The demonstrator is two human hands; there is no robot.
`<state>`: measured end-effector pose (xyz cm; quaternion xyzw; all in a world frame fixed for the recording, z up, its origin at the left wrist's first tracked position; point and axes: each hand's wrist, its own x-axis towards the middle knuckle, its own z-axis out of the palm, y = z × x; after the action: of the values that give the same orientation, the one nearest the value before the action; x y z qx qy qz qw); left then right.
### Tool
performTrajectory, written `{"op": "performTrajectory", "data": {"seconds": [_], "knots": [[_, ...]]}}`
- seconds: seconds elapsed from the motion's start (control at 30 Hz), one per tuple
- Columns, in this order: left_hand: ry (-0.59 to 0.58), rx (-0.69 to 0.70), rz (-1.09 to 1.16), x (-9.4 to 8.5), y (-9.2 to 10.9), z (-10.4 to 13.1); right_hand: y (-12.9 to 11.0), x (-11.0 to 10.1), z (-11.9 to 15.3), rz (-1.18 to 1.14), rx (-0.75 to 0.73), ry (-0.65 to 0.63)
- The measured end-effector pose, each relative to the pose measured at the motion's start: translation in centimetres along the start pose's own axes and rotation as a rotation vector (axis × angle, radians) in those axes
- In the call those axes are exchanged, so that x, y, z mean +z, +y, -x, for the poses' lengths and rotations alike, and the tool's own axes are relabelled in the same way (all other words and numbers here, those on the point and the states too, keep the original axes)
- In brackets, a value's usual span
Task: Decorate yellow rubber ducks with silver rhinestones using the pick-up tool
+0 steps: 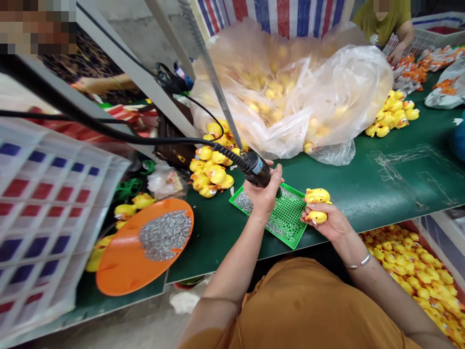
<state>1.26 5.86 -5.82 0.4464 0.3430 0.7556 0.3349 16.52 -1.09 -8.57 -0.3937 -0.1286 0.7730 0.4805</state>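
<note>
My left hand is wrapped round a black electric screwdriver, which hangs from a spring and a cable. Its tip points down over a green perforated tray with small silver screws in it. To the right of the tray, my right hand grips yellow toy ducks, one above the other. Part of the lower duck is hidden by my fingers. An orange dish holding a heap of silver screws lies on the left of the green table.
Large plastic bags of ducks lie at the back, with loose duck piles beside them. A crate full of ducks stands lower right. Striped sheeting covers the left. Two other people work at the far side.
</note>
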Motion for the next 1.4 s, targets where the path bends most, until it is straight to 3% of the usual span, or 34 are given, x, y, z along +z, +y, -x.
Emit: {"op": "performTrajectory", "data": {"seconds": [0.2, 0.33, 0.47, 0.6, 1.0, 1.4], "knots": [[-0.001, 0.033, 0.001, 0.1, 0.6, -0.1, 0.1, 0.3, 0.0, 0.04, 0.032, 0.009], [0.004, 0.083, 0.083, 0.1, 4.0, 0.1, 0.1, 0.6, -0.2, 0.028, 0.025, 0.046], [-0.095, 0.108, 0.234, 0.3, 8.2, 1.1, 0.2, 0.9, -0.7, 0.004, -0.008, 0.071], [-0.158, 0.097, 0.268, 0.8, 10.2, 2.1, 0.3, 1.2, -1.1, 0.022, -0.028, 0.112], [-0.193, 0.07, 0.262, 0.8, 10.4, 2.9, 0.8, 1.9, -1.5, 0.018, -0.085, 0.183], [-0.194, -0.016, 0.262, 1.5, 8.5, 2.6, 0.3, 2.5, -1.4, 0.063, -0.058, 0.167]]}}
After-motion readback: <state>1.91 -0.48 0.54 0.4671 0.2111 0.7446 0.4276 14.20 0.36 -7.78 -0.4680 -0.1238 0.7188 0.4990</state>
